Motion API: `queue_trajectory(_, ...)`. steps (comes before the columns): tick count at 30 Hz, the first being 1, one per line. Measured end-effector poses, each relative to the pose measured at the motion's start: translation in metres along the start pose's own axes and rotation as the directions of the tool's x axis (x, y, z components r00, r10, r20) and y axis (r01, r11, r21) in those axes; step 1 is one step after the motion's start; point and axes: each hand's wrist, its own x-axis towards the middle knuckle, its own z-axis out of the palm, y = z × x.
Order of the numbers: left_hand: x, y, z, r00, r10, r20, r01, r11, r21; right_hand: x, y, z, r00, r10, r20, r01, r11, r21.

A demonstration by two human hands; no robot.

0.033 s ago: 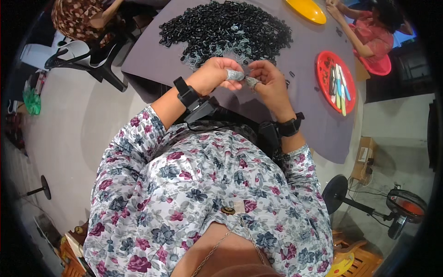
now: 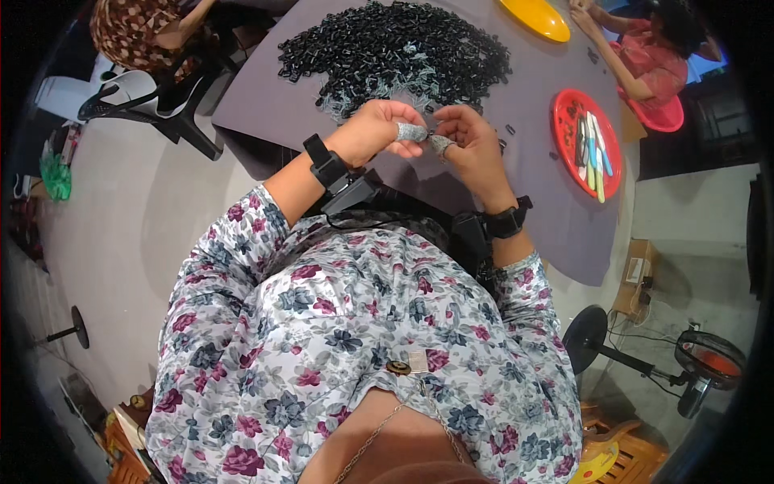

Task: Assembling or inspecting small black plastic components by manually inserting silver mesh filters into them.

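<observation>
Above a grey bench (image 2: 451, 194), just below a heap of small black parts (image 2: 387, 52), the left hand (image 2: 372, 129) and right hand (image 2: 472, 141) meet, taped fingertips (image 2: 411, 131) pinching a tiny dark piece (image 2: 429, 131) in a shared grip. A red plate (image 2: 564, 141) lies right of the heap.

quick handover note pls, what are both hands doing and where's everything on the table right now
Left hand: thumb in a grey fingertip cover, pinching a small black part against the right.
Right hand: same cover, fingertips meeting the left over the table edge.
Pile of small black parts: heaped mid-table on the grey table, just beyond the hands.
Red tray with tools: to the right, untouched.
Yellow dish: far side.
Done or left: no finished pile can be made out; the heap looks large.
</observation>
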Motion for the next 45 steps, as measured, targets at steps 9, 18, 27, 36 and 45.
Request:
queue_trajectory(9,-0.004,-0.011,0.002,0.993,0.113,0.038,-0.118,0.974,0.195,-0.002,0.003,0.002,0.998,-0.035,0.047,0.042,0.985,-0.17)
queue_trajectory(18,-0.013,-0.021,-0.001,0.996,0.024,0.084,-0.044,0.97,0.24,-0.012,0.012,0.001,0.977,0.168,0.129,-0.18,0.98,0.089)
queue_trajectory(27,-0.004,-0.03,-0.005,1.0,-0.014,0.015,0.011,0.983,0.181,-0.002,-0.01,-0.026,1.0,-0.027,0.001,0.024,0.862,-0.507)
queue_trajectory(36,-0.002,-0.027,-0.013,0.999,-0.031,0.034,0.028,0.997,0.078,0.007,0.006,-0.143,0.957,-0.182,-0.227,-0.161,0.318,-0.934)
queue_trajectory(45,-0.003,-0.026,-0.013,0.998,-0.038,0.044,0.034,0.994,0.099,-0.048,0.013,-0.191,0.936,-0.139,-0.323,-0.272,0.296,-0.916)
